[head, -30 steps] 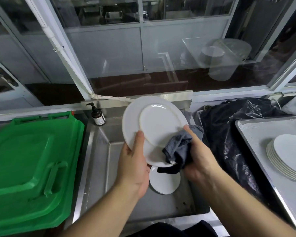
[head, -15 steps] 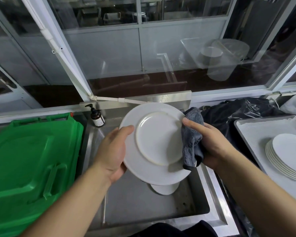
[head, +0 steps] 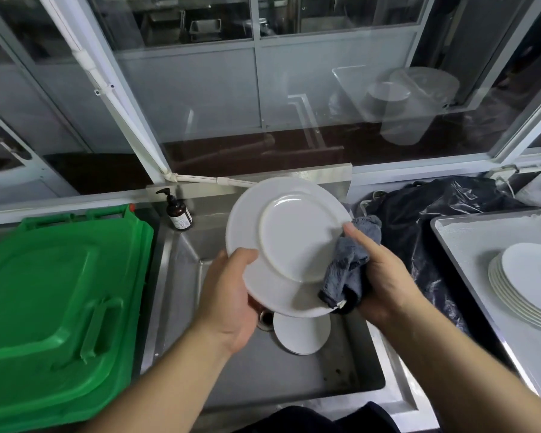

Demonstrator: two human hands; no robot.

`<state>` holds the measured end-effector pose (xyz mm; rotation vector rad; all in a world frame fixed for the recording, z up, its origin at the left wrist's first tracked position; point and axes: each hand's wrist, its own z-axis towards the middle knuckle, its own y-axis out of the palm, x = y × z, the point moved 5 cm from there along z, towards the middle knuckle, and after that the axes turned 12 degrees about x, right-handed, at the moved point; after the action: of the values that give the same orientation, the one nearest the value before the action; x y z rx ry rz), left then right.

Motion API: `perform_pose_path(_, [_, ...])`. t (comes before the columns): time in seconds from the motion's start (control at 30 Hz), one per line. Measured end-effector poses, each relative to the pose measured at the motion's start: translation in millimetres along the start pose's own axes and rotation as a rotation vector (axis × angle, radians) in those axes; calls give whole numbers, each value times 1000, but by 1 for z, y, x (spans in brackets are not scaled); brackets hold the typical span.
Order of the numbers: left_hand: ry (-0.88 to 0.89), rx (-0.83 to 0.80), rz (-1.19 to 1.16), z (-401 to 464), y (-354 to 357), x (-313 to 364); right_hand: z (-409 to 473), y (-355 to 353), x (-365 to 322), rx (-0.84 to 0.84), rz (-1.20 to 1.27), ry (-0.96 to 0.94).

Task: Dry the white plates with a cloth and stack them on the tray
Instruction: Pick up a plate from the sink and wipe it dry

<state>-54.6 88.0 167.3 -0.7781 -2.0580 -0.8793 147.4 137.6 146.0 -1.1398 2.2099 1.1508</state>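
I hold a white plate (head: 291,242) tilted above the steel sink (head: 256,376), its underside facing me. My left hand (head: 228,295) grips its lower left rim, thumb on the underside. My right hand (head: 378,276) holds a grey cloth (head: 347,264) bunched against the plate's right rim, thumb on the underside. More white plates (head: 303,335) lie in the sink bottom, partly hidden by the held plate. A stack of several white plates (head: 531,282) sits on the grey tray (head: 469,239) at the right.
A green plastic lid (head: 53,301) covers the counter at the left. A brown pump bottle (head: 177,210) stands at the sink's back left corner. A black plastic bag (head: 431,220) lies between sink and tray. Glass window panels rise behind the sink.
The plate has turned in my hands while the cloth moved around its rim, from the lower edge up to the right side. My left hand shifted along the left rim.
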Motion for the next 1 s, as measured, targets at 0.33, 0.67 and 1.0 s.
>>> perform_pose_path(0.33, [37,37,78,10,1,28,-7,16,-27,-31,-91,7])
perform_pose_path(0.67, [3,-37,-62,-10,13,-5,-7,2,21,40,168,112])
perform_pose_path(1.0, [-27,-192,72,0,8,26,-4,-8,-30,46,-95,8])
